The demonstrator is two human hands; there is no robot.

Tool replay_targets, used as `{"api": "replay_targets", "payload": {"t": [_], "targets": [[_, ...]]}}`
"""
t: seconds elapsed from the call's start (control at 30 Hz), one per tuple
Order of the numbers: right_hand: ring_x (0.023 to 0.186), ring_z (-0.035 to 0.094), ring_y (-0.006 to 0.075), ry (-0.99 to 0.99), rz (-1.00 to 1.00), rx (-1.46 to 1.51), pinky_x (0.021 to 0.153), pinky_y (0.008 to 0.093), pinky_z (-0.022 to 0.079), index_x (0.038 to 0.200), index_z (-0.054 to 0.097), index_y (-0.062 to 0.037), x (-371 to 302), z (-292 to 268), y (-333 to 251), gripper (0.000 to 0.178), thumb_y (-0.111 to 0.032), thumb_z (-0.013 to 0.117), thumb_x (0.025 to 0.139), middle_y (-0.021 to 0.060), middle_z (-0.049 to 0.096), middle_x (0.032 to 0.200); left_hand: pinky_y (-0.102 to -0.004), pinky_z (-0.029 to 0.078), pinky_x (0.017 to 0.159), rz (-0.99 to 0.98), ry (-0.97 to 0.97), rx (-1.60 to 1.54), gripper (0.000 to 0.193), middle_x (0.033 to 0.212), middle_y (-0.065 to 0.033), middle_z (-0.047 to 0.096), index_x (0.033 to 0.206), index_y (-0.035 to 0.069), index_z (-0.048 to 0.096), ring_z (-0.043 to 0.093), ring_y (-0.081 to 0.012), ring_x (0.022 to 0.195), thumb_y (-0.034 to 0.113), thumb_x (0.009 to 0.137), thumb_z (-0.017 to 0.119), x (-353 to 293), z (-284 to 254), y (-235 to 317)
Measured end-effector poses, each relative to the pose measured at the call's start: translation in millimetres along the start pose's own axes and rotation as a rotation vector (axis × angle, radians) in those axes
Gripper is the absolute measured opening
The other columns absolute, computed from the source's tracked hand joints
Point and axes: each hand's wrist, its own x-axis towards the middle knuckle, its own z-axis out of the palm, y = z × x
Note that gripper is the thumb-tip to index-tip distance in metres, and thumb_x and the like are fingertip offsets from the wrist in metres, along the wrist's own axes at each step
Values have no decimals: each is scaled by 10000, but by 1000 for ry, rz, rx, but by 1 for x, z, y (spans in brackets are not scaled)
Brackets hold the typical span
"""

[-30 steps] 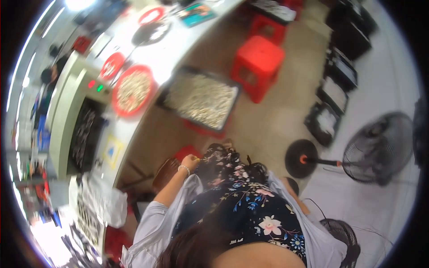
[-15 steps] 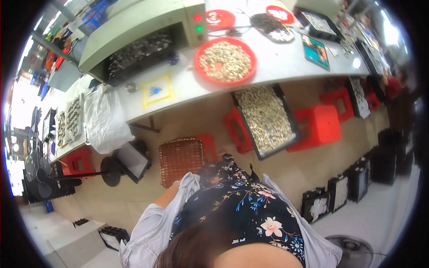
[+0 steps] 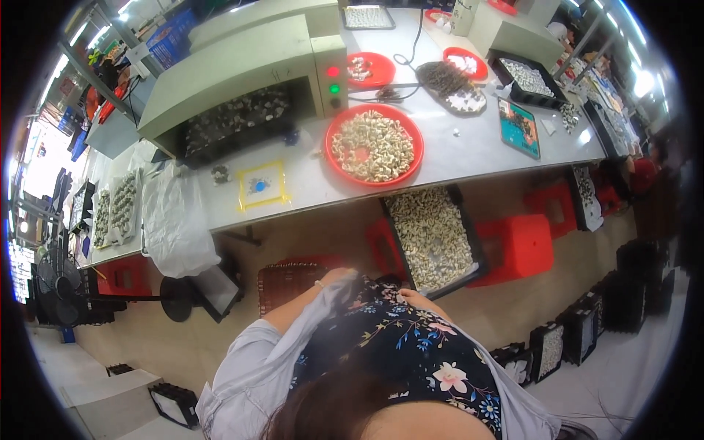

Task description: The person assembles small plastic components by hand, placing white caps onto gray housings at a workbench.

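Note:
My left hand [image 3: 336, 277] is at the front of my body, by the edge of my light grey overshirt and the dark floral dress [image 3: 418, 334]. Its fingers are mostly hidden behind the cloth. Part of my right hand [image 3: 412, 295] shows at the dress's other side, its fingers too hidden to read. Just beyond my left hand is a brown woven seat [image 3: 282, 287] on a red stool. Ahead, a black tray [image 3: 480, 253] of small pale pieces rests on red stools, and a round red tray [image 3: 334, 163] of similar pieces sits on the white table [image 3: 469, 158].
A pale green machine [image 3: 235, 77] with dark pieces in its opening stands on the table, near a yellow-taped square [image 3: 262, 187] and a white plastic bag [image 3: 176, 220]. A teal picture card [image 3: 519, 130] lies farther right. Black trays [image 3: 546, 350] stand along the right; a fan [image 3: 62, 282] is left.
The view has tilted up, showing more of the tabletop. My left hand has come forward and right across the woven seat to the dress front, and my right hand has come into view.

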Motion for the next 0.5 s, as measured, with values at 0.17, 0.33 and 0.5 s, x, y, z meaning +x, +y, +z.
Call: {"api": "replay_targets", "payload": {"t": [0.17,0.33,0.5], "targets": [[868,507,83,-253,79,205,783,232,407,1003,583,-54,-16,18,-64,171,-172,532,889,-12,580,936,-275,445,703,96,-227,647,259,850,-62,609,999,32,583,556,-130,830,249,862,552,-25,107,113],[872,511,90,-323,43,80,787,237,409,1009,584,-53,13,8,-70,181,-179,531,890,-6,584,943,-277,445,709,105,-195,592,263,862,-64,609,1006,30,582,557,-134,832,249,862,551,-12,79,126],[876,516,96,-322,0,-4,790,242,412,1015,586,-52,58,9,-64,192,-187,529,891,-1,588,950,-281,445,716,96,-240,543,269,877,-68,609,1015,28,579,558,-139,834,248,862,550,3,15,145]]}}
